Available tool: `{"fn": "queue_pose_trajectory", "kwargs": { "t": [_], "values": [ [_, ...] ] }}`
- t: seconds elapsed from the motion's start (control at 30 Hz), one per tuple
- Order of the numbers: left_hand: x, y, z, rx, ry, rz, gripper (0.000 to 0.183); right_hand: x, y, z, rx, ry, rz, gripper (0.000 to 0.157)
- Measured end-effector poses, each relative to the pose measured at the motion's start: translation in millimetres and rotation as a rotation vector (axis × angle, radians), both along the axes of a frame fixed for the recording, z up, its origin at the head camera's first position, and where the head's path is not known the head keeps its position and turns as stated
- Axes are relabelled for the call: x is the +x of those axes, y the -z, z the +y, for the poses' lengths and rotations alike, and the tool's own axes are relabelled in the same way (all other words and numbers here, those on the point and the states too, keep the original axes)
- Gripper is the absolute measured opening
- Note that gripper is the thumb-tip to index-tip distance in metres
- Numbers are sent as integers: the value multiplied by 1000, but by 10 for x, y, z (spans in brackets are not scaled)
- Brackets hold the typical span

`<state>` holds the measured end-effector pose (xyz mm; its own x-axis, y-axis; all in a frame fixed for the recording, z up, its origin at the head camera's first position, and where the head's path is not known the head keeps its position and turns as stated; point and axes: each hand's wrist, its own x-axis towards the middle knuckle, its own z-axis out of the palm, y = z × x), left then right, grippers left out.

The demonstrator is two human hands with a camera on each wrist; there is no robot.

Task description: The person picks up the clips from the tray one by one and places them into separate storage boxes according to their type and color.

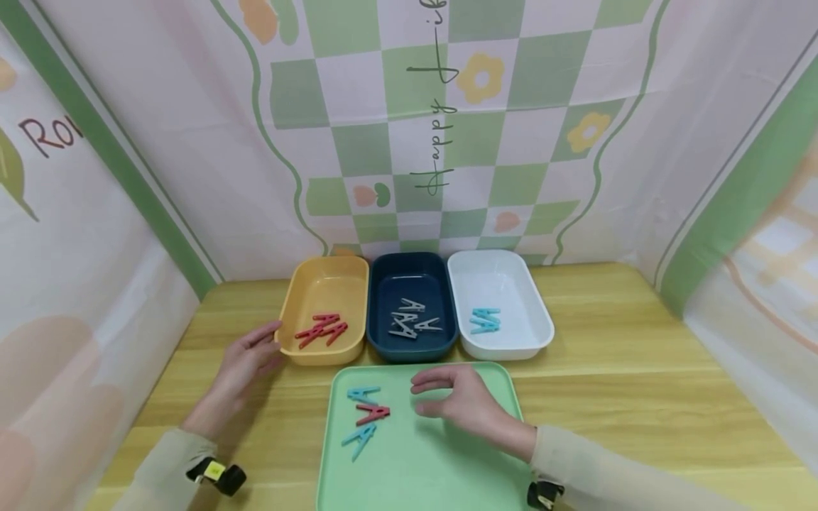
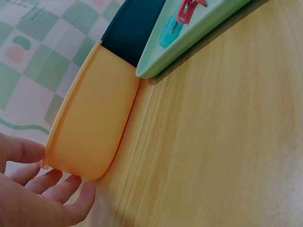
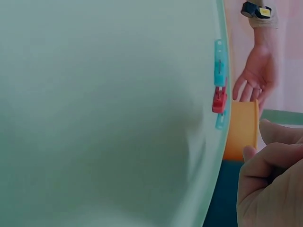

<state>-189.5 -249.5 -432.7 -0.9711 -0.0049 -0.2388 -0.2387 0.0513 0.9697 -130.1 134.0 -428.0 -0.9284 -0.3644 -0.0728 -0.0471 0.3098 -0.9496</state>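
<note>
My left hand (image 1: 246, 358) touches the left wall of the yellow bin (image 1: 322, 266); in the left wrist view its fingertips (image 2: 73, 187) lie against the bin's end. Red clothespins (image 1: 317, 328) lie inside that bin. Over the green tray (image 1: 434, 475) hovers my right hand (image 1: 469, 404), holding nothing, fingers bent with a gap to the thumb. Left of it on the tray are a blue clothespin (image 1: 363, 394), a red clothespin (image 1: 373, 414) and another blue clothespin (image 1: 361, 438).
Beside the yellow bin stand a dark blue bin (image 1: 409, 266) with several grey clothespins (image 1: 409, 319) and a white bin (image 1: 492, 270) with blue clothespins (image 1: 486, 321). All sit on a wooden table (image 1: 607, 397) against a checkered cloth (image 1: 422, 142).
</note>
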Motion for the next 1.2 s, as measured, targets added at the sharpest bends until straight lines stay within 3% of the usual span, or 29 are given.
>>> {"fn": "queue_pose_trajectory", "kwargs": {
  "t": [0.8, 1.2],
  "values": [
    [12, 4, 5, 12, -11, -10, 58, -109, 159, -405, -11, -11, -146, 48],
    [13, -12, 9, 3, -10, -19, 58, -97, 264, -552, -45, -9, -155, 44]
  ]
}}
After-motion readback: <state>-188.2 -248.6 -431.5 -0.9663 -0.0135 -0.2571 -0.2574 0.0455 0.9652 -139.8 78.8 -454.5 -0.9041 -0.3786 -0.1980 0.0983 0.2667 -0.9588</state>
